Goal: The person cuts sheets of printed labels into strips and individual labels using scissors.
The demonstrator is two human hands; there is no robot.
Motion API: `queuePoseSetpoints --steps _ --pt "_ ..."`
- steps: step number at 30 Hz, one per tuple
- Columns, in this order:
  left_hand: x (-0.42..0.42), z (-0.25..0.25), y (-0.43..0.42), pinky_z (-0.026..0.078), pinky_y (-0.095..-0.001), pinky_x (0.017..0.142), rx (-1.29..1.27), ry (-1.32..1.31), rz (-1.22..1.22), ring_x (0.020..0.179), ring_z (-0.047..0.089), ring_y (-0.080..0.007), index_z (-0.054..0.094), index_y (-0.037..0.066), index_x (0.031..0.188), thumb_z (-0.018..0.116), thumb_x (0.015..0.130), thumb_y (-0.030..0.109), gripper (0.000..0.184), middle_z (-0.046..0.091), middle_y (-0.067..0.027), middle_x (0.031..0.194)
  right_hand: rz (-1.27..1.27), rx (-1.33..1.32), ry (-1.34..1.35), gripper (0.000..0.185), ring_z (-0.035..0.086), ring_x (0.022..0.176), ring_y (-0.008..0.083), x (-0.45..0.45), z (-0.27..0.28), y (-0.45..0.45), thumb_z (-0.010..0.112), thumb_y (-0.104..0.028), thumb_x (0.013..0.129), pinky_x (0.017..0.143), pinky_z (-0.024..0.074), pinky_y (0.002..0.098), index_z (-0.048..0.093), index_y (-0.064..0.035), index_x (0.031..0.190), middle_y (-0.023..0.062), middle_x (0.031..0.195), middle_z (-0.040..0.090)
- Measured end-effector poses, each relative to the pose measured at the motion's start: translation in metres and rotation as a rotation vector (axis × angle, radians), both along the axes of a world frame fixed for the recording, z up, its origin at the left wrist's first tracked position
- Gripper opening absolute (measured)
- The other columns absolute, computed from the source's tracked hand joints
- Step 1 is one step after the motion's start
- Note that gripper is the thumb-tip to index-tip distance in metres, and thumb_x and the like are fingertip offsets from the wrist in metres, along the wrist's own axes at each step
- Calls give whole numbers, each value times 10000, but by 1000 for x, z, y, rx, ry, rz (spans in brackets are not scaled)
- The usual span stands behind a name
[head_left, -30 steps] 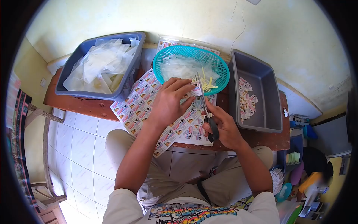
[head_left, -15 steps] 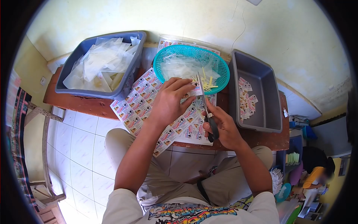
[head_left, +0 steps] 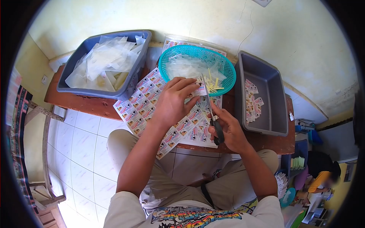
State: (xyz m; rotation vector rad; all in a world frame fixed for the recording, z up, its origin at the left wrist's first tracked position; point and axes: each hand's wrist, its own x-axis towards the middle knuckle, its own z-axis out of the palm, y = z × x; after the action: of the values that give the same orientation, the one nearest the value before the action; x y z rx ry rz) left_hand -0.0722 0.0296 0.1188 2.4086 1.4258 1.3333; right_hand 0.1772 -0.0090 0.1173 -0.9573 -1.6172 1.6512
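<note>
My left hand pinches a small printed label over the near rim of the teal basket. Black-handled scissors are in my right hand, with their blades pointing up at the label's right edge. Clear plastic bags and thin yellowish strips lie in the basket. Beneath my hands, printed label sheets spread across the brown table. Several cut labels rest in the grey bin on the right.
A blue-grey bin of clear plastic bags stands at the left of the table. The grey bin is at the right. A person in orange and black is at the far lower right, away from the table.
The view has shifted slightly, so the bins and basket sit a little differently in it. My hands keep nearly the same pose around the label and scissors.
</note>
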Motion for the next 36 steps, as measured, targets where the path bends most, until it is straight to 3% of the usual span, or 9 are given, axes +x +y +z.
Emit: queuePoseSetpoints --steps 36 --pt "3 -3 -4 582 -435 994 -18 -8 -4 1147 704 -324 789 40 1144 890 794 85 367 768 -121 1264 -2 -26 44 818 610 861 107 -4 -7 -5 763 -126 1029 731 569 280 309 -19 1701 71 1167 508"
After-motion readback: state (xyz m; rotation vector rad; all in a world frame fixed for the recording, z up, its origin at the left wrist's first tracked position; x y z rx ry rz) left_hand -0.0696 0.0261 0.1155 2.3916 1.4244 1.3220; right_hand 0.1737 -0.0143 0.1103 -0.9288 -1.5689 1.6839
